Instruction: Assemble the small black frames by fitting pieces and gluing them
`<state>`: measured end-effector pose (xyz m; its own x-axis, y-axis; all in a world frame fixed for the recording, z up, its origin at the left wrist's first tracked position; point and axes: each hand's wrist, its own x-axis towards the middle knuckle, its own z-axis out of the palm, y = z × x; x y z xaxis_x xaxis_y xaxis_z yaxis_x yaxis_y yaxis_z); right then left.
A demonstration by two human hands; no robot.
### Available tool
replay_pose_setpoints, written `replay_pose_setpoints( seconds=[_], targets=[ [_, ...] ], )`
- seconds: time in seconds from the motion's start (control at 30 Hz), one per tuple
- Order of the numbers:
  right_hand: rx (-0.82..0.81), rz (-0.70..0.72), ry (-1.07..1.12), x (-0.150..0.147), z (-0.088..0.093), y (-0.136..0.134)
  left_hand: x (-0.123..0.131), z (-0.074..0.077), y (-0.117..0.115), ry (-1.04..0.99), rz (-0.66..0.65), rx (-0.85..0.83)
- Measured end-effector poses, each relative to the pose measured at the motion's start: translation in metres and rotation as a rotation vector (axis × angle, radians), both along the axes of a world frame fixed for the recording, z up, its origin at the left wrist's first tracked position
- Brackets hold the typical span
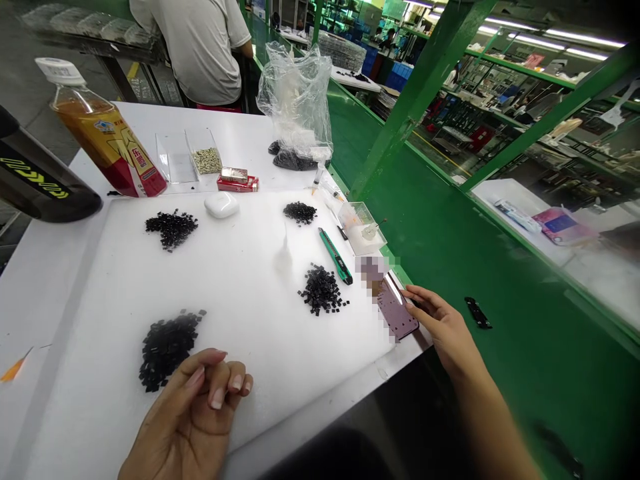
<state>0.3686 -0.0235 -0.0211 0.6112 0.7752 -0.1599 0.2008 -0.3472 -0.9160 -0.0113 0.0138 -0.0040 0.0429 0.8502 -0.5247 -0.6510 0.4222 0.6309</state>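
My left hand (195, 417) is turned palm up over the near part of the white board (240, 293). Its fingers are loosely curled and hold nothing visible. Just beyond it lies a pile of black square chips (167, 347). At the board's right edge is a dark, glossy smartphone (397, 307), lying flat and partly pixelated. The outstretched fingers of my right hand (443, 327) touch its right edge. A green utility knife (335, 255) lies near the phone, beside another pile of black chips (321, 290).
Smaller chip piles (173, 230) sit farther back, near a white rounded object (221, 205). A drink bottle (107, 133) and a dark bottle (43, 173) stand at left. A clear tray (363, 230) and a plastic bag (297, 100) line the right side. A seated person (200, 50) is beyond.
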Motion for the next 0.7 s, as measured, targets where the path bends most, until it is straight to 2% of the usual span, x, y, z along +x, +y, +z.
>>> replay_pose_setpoints(
  seconds=[0.13,0.27,0.7],
  targets=[
    [0.012,0.071,0.056,0.007,0.000,-0.009,0.000,0.001,0.001,0.034,0.010,0.009],
    [0.021,0.078,0.040,0.006,-0.002,-0.010,-0.001,-0.002,0.003,0.057,0.011,0.007],
    [-0.061,-0.064,-0.234,-0.026,-0.009,0.014,-0.001,-0.004,0.001,0.020,0.005,0.005]
  ],
)
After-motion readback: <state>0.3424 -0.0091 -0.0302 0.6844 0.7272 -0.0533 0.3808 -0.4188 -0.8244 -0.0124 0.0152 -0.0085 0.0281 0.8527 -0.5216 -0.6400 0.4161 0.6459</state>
